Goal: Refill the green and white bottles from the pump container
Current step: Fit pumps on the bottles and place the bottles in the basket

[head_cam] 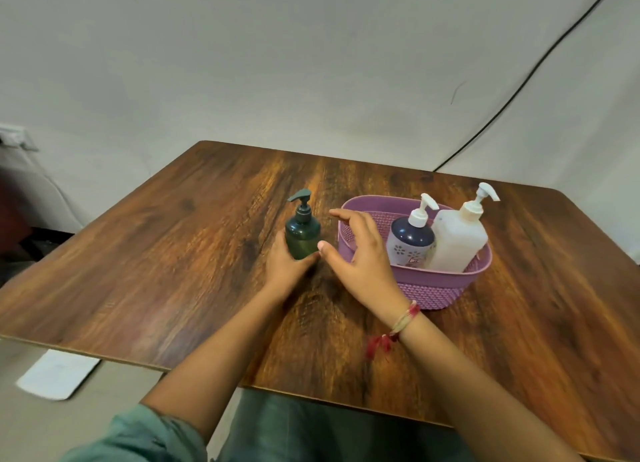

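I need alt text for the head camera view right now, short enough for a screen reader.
A person's left hand grips a green pump bottle standing on a wooden table, while the open right hand hovers beside it. To the right, a purple basket holds two white-pump bottles.

The left hand (pixel 287 264) covers the green bottle's (pixel 302 235) base. The basket (pixel 420 285) wall hides both other bottles' bottoms; the dark bottle's (pixel 410 242) label is unreadable.
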